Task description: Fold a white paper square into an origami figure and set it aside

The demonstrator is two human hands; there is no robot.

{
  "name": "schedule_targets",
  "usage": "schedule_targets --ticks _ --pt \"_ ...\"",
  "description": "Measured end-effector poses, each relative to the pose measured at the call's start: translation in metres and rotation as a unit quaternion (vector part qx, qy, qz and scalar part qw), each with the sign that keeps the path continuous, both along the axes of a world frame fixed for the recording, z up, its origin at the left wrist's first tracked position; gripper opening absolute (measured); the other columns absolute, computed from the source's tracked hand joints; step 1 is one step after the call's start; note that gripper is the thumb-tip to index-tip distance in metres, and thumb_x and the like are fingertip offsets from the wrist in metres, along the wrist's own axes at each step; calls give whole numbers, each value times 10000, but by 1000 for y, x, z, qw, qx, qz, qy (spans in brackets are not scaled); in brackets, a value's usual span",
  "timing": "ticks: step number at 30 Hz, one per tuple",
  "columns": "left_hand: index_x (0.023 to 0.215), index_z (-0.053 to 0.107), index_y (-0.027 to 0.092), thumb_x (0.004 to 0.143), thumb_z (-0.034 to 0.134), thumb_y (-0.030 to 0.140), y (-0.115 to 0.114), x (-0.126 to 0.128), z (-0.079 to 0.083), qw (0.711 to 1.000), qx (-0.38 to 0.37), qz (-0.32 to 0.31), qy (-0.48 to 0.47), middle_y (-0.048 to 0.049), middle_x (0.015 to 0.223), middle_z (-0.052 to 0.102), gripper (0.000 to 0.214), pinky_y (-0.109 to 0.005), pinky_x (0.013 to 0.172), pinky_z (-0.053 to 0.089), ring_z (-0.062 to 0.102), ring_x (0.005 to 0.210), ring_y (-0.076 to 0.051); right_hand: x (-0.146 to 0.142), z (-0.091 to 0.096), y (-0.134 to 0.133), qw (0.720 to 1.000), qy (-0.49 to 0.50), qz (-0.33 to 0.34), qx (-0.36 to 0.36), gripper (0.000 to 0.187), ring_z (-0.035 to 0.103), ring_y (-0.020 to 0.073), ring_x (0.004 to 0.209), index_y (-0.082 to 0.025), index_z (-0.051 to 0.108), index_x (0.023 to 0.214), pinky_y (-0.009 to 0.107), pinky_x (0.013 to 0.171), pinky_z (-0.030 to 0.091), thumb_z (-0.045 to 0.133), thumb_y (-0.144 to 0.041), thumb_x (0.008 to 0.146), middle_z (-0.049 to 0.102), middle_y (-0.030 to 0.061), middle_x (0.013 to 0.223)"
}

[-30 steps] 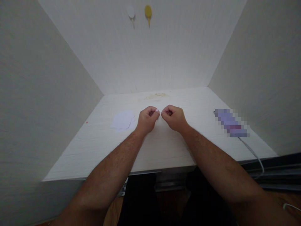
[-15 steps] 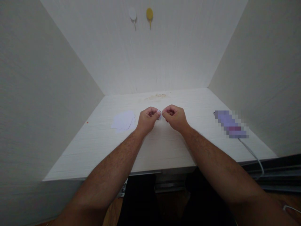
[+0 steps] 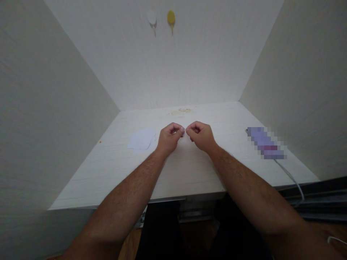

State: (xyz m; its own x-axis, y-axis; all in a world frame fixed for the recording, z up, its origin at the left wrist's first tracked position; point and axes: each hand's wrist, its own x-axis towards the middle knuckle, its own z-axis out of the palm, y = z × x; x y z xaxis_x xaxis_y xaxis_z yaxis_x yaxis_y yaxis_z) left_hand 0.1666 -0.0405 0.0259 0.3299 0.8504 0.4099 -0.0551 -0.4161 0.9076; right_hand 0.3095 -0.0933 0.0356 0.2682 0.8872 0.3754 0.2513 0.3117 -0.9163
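Note:
My left hand (image 3: 169, 139) and my right hand (image 3: 200, 136) are both curled shut and meet fingertip to fingertip over the middle of the white desk (image 3: 189, 169). Between their pinched fingertips sits a tiny pale piece of paper (image 3: 184, 132), mostly hidden by the fingers. Just left of my left hand a small pile of pale paper slips (image 3: 142, 139) lies flat on the desk.
A blurred purple object (image 3: 265, 143) lies at the desk's right side with a white cable (image 3: 291, 177) running off the front edge. Walls close in the desk on three sides. Two hooks, white (image 3: 151, 18) and yellow (image 3: 170, 17), hang on the back wall.
Both hands stay pinched together in nearly the same place; only the fingertips shift slightly around the small paper.

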Motion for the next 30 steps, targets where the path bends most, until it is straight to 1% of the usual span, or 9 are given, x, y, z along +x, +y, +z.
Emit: schedule_targets --ticks 3,6,8,11,17,21,24,30 --pt "766 673 174 758 720 302 0 -1 1 999 25 19 4 -11 738 671 137 -273 698 488 602 697 -122 1 3 0 995 75 50 -38 132 489 93 429 -167 620 681 227 434 393 663 -289 705 559 -32 485" --pt "777 691 185 749 730 293 -1 -1 1 998 45 32 -10 -20 800 686 118 -288 743 502 619 756 -133 3 4 0 984 136 96 -57 172 516 96 437 -160 621 672 233 426 428 706 -309 672 602 -15 541" --pt "782 696 191 752 727 291 -1 0 1 998 57 23 -25 -23 830 681 109 -290 756 511 625 792 -137 3 4 1 979 156 113 -61 187 518 93 438 -158 623 670 232 424 438 724 -315 659 605 -15 548" --pt "782 703 197 760 719 292 -2 0 1 996 77 11 -31 -28 857 667 99 -295 775 523 628 836 -144 4 4 1 977 160 124 -64 194 510 88 429 -156 624 668 224 420 437 733 -316 655 583 -27 515" --pt "788 699 190 763 707 300 -4 -1 3 998 65 24 -12 -33 847 679 113 -291 757 523 629 811 -146 2 6 -2 987 107 103 -54 195 504 82 422 -160 616 683 211 422 422 706 -333 684 580 -32 491" --pt "785 688 185 773 706 294 -4 -2 3 997 63 36 8 -22 799 679 111 -262 702 499 611 745 -128 0 5 -2 995 65 73 -30 172 501 83 412 -165 603 675 202 414 391 677 -315 716 565 -36 467" --pt "770 680 183 771 709 292 -3 -2 2 997 64 35 10 -15 775 673 113 -248 673 481 596 714 -119 -1 3 -2 997 46 62 -11 149 498 83 409 -169 602 681 197 406 370 661 -297 730 554 -42 461" --pt "758 667 180 771 712 322 -4 -2 5 998 59 31 22 -17 744 659 149 -246 643 465 579 689 -122 -2 5 -3 998 28 45 -19 135 485 84 409 -177 598 673 200 404 356 646 -292 728 546 -43 454"
